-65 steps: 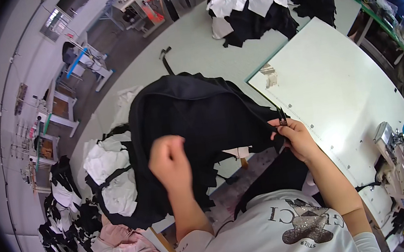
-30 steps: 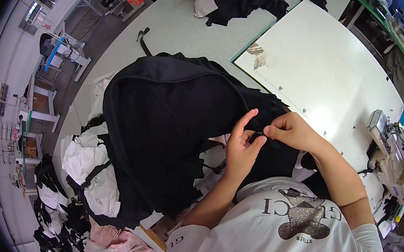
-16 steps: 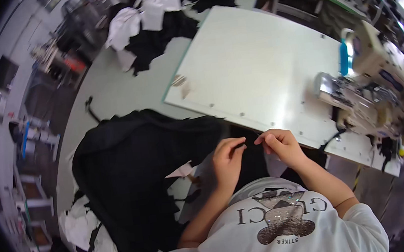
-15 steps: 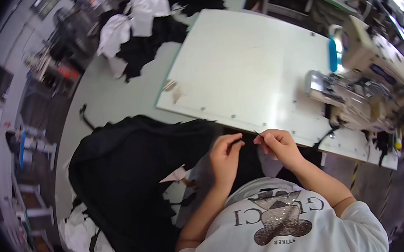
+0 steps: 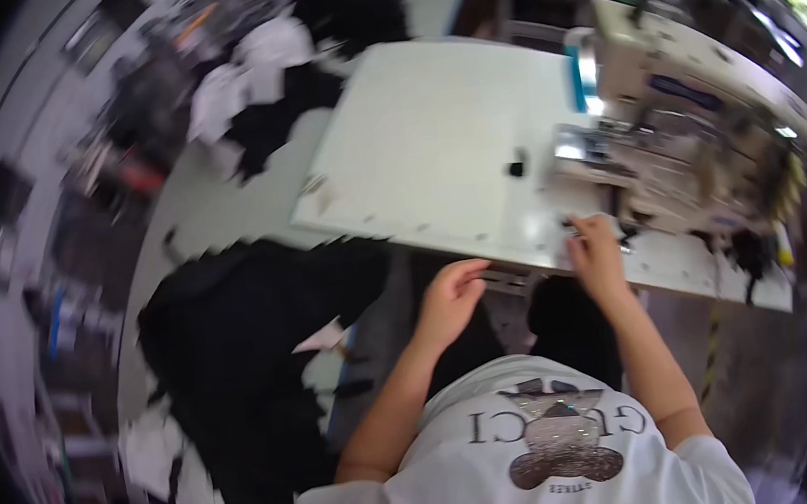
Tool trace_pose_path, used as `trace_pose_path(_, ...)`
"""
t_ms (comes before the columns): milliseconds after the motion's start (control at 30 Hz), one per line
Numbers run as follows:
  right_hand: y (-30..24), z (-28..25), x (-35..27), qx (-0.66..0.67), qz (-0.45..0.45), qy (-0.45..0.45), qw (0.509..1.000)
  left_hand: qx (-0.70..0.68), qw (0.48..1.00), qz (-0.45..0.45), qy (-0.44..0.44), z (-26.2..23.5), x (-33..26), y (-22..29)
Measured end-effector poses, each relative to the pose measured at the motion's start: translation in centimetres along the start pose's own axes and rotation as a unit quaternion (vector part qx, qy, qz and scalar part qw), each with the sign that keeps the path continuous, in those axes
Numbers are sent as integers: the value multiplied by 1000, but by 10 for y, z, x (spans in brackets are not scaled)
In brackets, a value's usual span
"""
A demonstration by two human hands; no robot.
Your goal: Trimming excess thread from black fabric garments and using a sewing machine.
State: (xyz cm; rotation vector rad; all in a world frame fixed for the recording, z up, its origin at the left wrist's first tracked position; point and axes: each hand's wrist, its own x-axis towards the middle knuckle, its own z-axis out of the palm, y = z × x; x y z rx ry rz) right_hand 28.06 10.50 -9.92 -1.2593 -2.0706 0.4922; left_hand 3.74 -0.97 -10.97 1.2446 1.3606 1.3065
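Reaching forward, we held our left hand (image 5: 449, 292) loosely curled and empty at the tabletop (image 5: 431, 148) edge, the black garment (image 5: 245, 352) heaped just left of it. Our right hand (image 5: 596, 246) pinched something small, too blurred to tell, beside the sewing machine (image 5: 654, 156).

A pale green counter (image 5: 430, 138) carries a small dark object (image 5: 515, 169) near its right side and a sewing machine (image 5: 614, 161) along the right edge. A black fabric heap (image 5: 243, 342) lies off its near-left corner, and black and white cloth (image 5: 254, 99) beyond its far-left corner.
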Motion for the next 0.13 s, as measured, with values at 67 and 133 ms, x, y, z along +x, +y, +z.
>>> trace_pose_path(67, 9, 13, 16, -29, -27, -4, 999, -27, 999, -7, 38, -8, -30, 5)
trace_pose_path(133, 18, 68, 40, -39, -119, -24, 992, -39, 997, -20, 59, -24, -63, 25)
